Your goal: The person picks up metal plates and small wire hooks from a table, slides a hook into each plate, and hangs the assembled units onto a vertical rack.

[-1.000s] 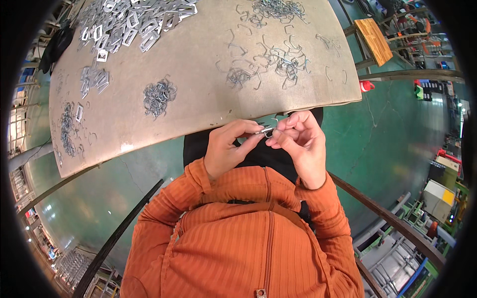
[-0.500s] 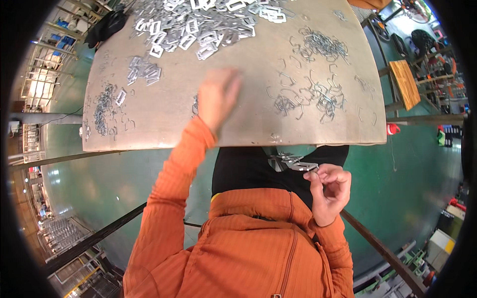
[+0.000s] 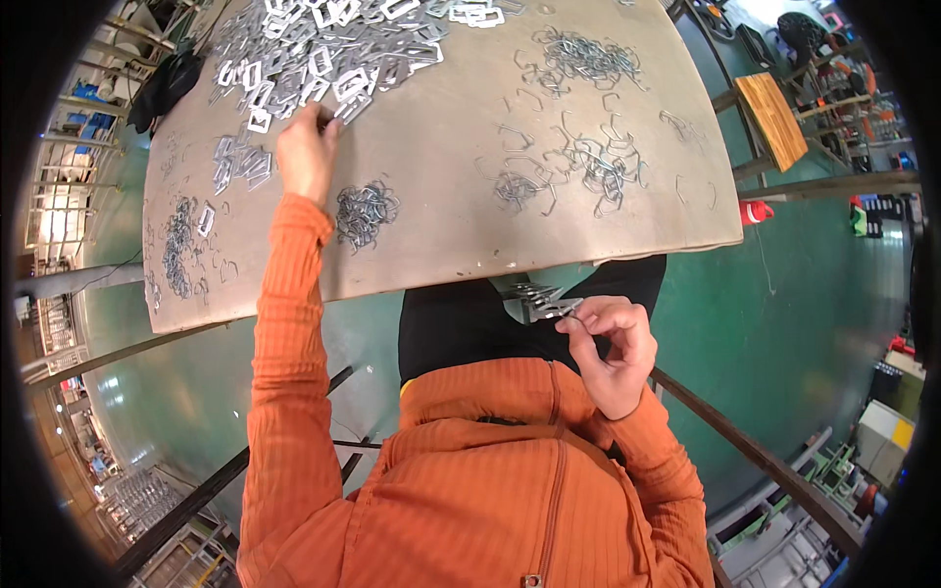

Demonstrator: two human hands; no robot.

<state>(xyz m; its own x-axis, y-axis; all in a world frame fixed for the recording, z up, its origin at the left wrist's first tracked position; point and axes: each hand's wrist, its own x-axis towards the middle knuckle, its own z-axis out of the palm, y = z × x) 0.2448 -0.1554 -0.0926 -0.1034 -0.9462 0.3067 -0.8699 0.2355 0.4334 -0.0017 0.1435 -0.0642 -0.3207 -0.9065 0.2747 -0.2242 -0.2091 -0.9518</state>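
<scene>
My left hand (image 3: 307,155) reaches to the near edge of a large heap of flat silver metal frames (image 3: 323,61), each with a rectangular opening. Its thumb and fingertips are a little apart at the frames, and I see nothing clearly held between them. Over my lap, in front of the table edge, my right hand (image 3: 616,348) pinches a fanned bunch of similar metal frames (image 3: 537,300). How they hang together is too small to make out. A small pile of bent wire hooks (image 3: 366,212) lies beside my left wrist.
More wire hooks lie in piles on the table's right (image 3: 598,167), far right (image 3: 588,57) and left edge (image 3: 178,250). A small group of metal frames (image 3: 241,163) sits left of my hand. A wooden board (image 3: 771,120) stands beyond the table's right side.
My left hand has moved forward and left, from the middle of the table to the frame heap, uncovering the small hook pile. My right hand still holds its bunch. The view has shifted slightly.
</scene>
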